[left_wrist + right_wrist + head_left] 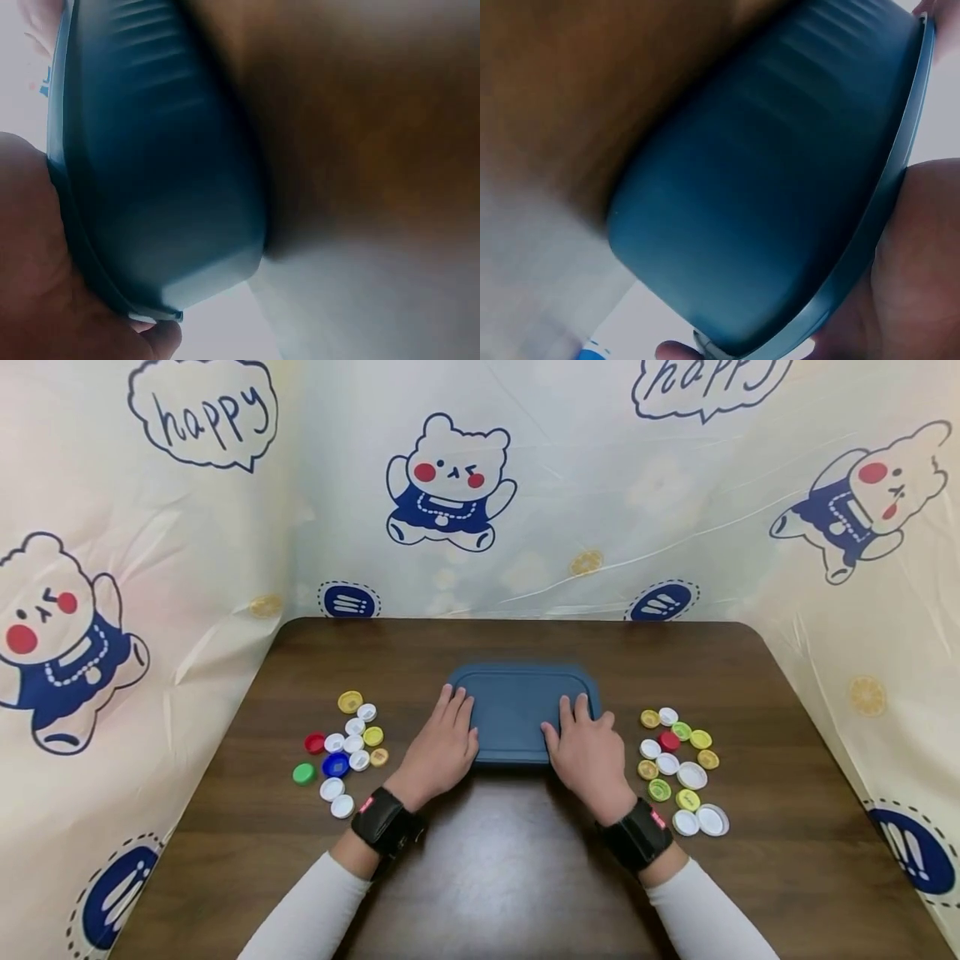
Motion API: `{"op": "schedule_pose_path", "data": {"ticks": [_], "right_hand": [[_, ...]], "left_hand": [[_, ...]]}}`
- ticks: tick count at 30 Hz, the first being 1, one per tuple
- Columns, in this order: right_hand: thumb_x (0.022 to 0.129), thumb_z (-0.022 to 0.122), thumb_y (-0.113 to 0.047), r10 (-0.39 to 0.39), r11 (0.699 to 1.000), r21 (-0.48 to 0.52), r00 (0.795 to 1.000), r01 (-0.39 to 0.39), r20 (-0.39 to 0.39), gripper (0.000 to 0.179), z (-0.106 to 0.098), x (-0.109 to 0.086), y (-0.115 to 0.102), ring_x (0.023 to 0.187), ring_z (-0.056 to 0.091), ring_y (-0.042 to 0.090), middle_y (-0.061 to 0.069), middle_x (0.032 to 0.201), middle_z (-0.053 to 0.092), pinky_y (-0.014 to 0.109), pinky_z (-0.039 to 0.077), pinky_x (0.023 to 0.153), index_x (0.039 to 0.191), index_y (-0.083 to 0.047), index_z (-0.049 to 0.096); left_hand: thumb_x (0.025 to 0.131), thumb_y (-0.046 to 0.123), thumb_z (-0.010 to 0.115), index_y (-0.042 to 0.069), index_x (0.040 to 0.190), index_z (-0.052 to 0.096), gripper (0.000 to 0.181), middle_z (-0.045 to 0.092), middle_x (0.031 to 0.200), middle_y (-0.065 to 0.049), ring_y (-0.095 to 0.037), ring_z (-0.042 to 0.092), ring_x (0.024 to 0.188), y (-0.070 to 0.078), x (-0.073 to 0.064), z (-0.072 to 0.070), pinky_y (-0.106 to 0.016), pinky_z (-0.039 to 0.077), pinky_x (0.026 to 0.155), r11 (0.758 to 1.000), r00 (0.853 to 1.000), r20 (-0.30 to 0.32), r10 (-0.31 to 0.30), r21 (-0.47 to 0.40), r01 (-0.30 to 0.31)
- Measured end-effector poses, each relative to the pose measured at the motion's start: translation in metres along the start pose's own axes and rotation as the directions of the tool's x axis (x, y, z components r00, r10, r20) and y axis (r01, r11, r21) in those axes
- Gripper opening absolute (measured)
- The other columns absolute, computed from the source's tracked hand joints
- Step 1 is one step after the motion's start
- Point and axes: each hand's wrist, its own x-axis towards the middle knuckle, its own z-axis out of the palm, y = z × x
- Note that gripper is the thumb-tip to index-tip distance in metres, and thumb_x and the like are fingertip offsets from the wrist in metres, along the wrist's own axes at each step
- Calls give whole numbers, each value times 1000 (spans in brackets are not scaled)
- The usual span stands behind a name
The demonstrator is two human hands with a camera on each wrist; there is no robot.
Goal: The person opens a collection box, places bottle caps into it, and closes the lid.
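Note:
A dark blue lidded plastic box [510, 710] stands at the middle of the table, its ribbed side wall [172, 165] showing in the left wrist view. My left hand [441, 743] lies along the lid's left edge with fingers stretched forward. On the lid's right part rests my right hand [588, 756], its fingers spread and fairly straight. In the right wrist view, the lid's rim [855, 247] runs beside the right palm, and a fingertip [676, 351] pokes past the corner. The lid appears seated on the box. What the box holds is hidden.
Left of the box lie several loose bottle caps [335, 765] in white, yellow, red, blue and green. Several more caps [692, 775], mostly white and yellow-green, lie on the right. The brown table [510, 868] meets a printed curtain [570, 502] behind and at the sides.

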Motion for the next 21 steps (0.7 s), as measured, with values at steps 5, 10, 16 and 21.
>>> {"op": "schedule_pose_path", "data": {"ticks": [5, 10, 16, 21], "right_hand": [[102, 53, -46, -3, 1000, -29, 998, 1, -62, 61, -1, -29, -5, 96, 60, 56, 27, 144, 52, 50, 55, 52, 145, -4, 54], [101, 56, -44, -20, 999, -44, 994, 15, -111, 59, -3, -47, -9, 88, 60, 54, 26, 142, 54, 47, 53, 48, 143, -4, 57], [99, 58, -44, -19, 999, -51, 993, 13, -115, 58, -4, -63, -11, 87, 60, 53, 25, 141, 56, 46, 53, 48, 142, -5, 59], [100, 56, -47, -16, 999, -42, 998, 14, -56, 60, -7, -66, -11, 90, 61, 51, 25, 143, 55, 44, 53, 48, 144, -6, 57]], "left_hand": [[107, 25, 40, -7, 152, 37, 55, 31, 160, -25, -37, 13, 154, 10, -26, 3, -46, 20, 123, 1000, 999, -40, 2, -20, -3], [106, 24, 44, -7, 151, 39, 55, 35, 159, -25, -38, 15, 154, 19, -46, 4, -47, 22, 122, 1000, 997, -74, 1, -10, -2], [105, 25, 46, -5, 152, 39, 56, 33, 161, -23, -37, 13, 155, 28, -61, 6, -49, 24, 122, 999, 998, -64, -29, -24, 28], [105, 27, 48, -3, 153, 38, 57, 30, 163, -21, -35, 9, 156, 31, -67, 6, -49, 23, 122, 995, 997, -39, -70, -76, 67]]}}
